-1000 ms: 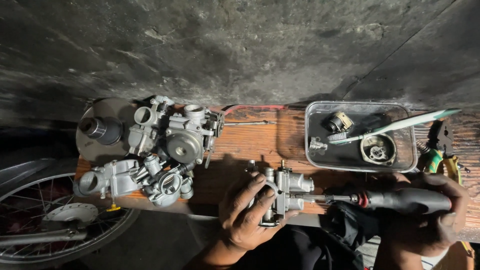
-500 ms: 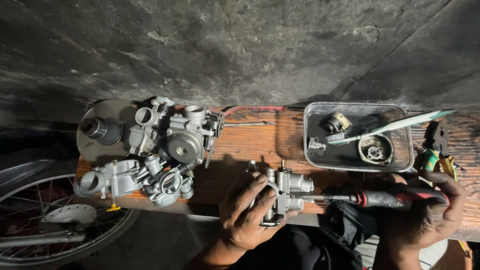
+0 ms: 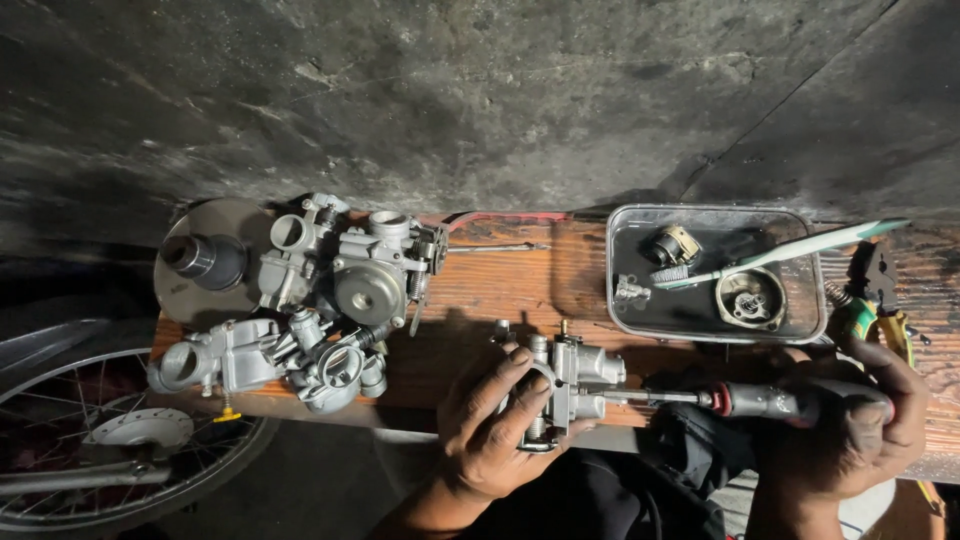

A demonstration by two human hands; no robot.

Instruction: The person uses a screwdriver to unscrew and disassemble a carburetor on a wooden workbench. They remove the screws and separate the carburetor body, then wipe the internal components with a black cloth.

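Your left grip (image 3: 495, 420) clamps the carburetor (image 3: 572, 385); right grip (image 3: 850, 425) holds the screwdriver (image 3: 740, 400).
Tip seated in its side; removed parts already in the tray (image 3: 640, 325).

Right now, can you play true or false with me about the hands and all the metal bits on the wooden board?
1. The left hand holds a small metal carburetor. True.
2. The right hand holds a hammer. False: it grips a screwdriver whose shaft points at the carburetor.
3. The clear plastic tray has nothing in it. False: small metal parts and a toothbrush are in it.
4. A pile of carburetors sits at the board's left end. True.
5. A spoked wheel shows at the lower left. True.
6. The pliers lie inside the tray. False: they lie on the board, right of it.
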